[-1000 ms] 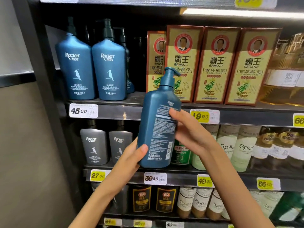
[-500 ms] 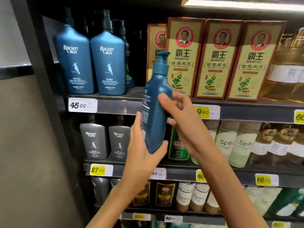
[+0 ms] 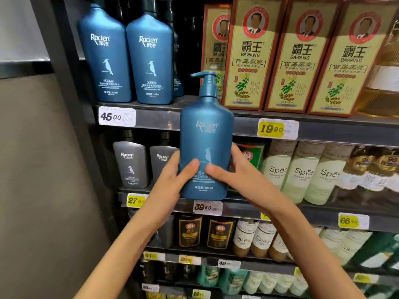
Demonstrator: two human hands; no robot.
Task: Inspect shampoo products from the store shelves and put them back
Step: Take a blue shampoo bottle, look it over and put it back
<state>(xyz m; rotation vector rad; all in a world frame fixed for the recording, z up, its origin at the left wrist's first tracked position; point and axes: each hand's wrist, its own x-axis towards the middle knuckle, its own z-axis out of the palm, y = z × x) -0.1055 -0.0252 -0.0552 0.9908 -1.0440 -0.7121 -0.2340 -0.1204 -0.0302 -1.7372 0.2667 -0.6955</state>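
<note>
Blue plastic shampoo bottle with a pump top (image 3: 206, 137) is up in the air in front of the grey metal shelves (image 3: 237, 124), standing straight. Left grip (image 3: 170, 180) and right grip (image 3: 235, 180) both hold its bottom half, so its front words face the person for reading.

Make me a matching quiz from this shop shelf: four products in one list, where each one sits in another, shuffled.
Things
1. blue pump bottle
2. grey Raclen bottles
3. Bawang boxes
4. pale Spes bottles

Places
A. upper shelf, above the 19.90 tag
B. gripped by the left hand and right hand
C. shelf above the 27.00 tag, left of the hands
D. same shelf level, right of the hands

Pairs: 1-B, 2-C, 3-A, 4-D
</note>
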